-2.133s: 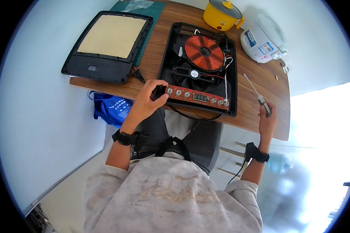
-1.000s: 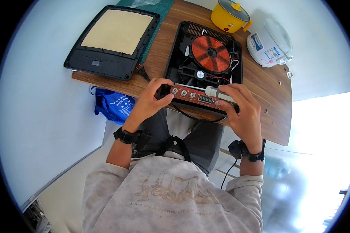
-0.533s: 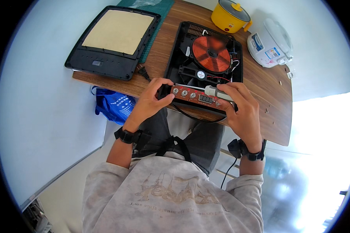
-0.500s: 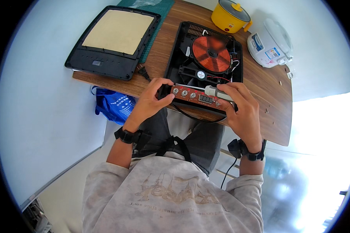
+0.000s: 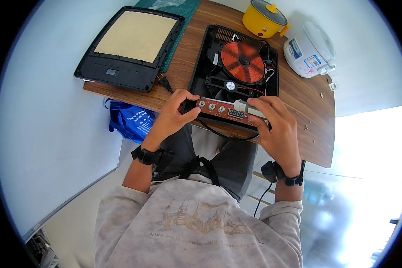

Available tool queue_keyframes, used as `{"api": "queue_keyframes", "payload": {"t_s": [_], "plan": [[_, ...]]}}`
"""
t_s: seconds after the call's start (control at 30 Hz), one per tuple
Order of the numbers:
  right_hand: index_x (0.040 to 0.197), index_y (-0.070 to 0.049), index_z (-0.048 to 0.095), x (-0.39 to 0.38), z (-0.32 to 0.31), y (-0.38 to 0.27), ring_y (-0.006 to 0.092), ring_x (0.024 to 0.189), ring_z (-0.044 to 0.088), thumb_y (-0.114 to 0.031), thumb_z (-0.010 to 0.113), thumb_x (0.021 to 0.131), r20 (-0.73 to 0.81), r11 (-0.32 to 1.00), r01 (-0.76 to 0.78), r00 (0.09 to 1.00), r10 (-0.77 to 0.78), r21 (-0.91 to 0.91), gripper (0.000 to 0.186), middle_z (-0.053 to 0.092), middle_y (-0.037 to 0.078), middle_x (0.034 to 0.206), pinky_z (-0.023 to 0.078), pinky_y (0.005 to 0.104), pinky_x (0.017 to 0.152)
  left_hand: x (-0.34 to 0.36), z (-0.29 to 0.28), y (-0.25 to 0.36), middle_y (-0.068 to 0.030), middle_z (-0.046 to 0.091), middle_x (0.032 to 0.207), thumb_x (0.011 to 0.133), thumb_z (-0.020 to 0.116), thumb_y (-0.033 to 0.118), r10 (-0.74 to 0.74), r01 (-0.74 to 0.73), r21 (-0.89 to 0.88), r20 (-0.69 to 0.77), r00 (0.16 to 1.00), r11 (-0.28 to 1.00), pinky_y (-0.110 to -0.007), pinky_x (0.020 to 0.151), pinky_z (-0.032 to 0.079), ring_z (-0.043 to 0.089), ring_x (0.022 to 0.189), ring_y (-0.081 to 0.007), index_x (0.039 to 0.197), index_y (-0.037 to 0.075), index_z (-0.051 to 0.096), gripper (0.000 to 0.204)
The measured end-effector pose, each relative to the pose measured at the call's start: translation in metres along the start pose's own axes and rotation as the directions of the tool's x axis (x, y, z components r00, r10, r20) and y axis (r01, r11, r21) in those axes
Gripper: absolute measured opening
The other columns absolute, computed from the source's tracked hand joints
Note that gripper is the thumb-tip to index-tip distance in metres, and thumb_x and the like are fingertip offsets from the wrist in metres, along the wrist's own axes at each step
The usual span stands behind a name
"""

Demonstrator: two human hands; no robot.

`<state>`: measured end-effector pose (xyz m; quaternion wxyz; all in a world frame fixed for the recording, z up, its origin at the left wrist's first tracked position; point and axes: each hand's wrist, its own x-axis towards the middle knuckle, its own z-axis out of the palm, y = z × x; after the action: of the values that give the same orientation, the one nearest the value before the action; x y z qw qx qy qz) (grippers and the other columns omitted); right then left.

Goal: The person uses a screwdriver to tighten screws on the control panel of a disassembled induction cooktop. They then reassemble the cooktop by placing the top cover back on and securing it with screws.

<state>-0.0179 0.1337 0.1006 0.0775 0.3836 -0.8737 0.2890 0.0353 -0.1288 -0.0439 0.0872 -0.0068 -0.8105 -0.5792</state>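
Observation:
An opened black induction cooker (image 5: 198, 62) lies on the desk, showing a copper coil (image 5: 234, 62), black fan and red-brown control board (image 5: 214, 111) with knobs and display. My left hand (image 5: 172, 114) has thumb and forefinger closed round the board's left end. My right hand (image 5: 274, 127) grips a grey-handled screwdriver (image 5: 242, 105) lying level along the board's upper edge, its shaft pointing left toward my left fingertips; what its tip touches is too small to tell.
A black cover with beige pad (image 5: 136, 35) rests on a green mat (image 5: 176, 44) at left, beside a plug (image 5: 164, 82). A yellow pot (image 5: 261, 24) and white rice cooker (image 5: 303, 53) stand behind right. Several small screws (image 5: 306, 127) lie right. A blue bag (image 5: 129, 123) hangs below.
Since two seconds ago, my right hand has brought the screwdriver leftward from beside the cooker onto the board. Over the last second both hands have barely moved; the handle sits slightly further left.

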Motion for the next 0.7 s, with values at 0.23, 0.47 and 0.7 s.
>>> {"api": "queue_keyframes", "payload": {"t_s": [0.23,0.47,0.7], "plan": [[0.118,-0.007,0.069,0.000,0.001,0.000,0.0350,0.092,0.068,-0.002,0.072,0.088,0.008,0.999,0.033,0.999,-0.032,-0.036,0.031,0.064,0.013,0.112,0.056,0.0433,0.076,-0.001,0.000,-0.003,-0.0025,0.057,0.108,0.093,0.074,0.019,0.047,-0.047,0.002,-0.016,0.999,0.999,-0.025,0.070,0.042,0.051,0.087,-0.0118,0.119,0.007,0.065,0.030],[0.110,-0.003,0.065,0.018,-0.010,-0.031,0.0357,0.087,0.067,-0.001,0.067,0.088,0.118,0.984,0.151,0.983,-0.139,-0.096,0.023,0.057,0.014,0.110,0.055,0.0429,0.072,0.000,-0.001,-0.001,-0.0029,0.057,0.107,0.092,0.075,0.017,0.009,-0.009,-0.027,0.000,1.000,1.000,-0.025,0.071,0.043,0.052,0.088,-0.0112,0.118,0.005,0.065,0.030],[0.113,-0.005,0.060,0.053,-0.015,-0.057,0.0351,0.089,0.066,-0.003,0.067,0.085,0.243,0.969,0.235,0.938,-0.247,0.079,0.029,0.055,0.014,0.117,0.055,0.0414,0.073,0.000,0.001,-0.009,-0.0051,0.058,0.110,0.090,0.076,0.016,0.077,-0.079,-0.043,-0.028,0.997,0.996,-0.027,0.076,0.046,0.057,0.094,-0.0154,0.115,0.005,0.066,0.029]]}}
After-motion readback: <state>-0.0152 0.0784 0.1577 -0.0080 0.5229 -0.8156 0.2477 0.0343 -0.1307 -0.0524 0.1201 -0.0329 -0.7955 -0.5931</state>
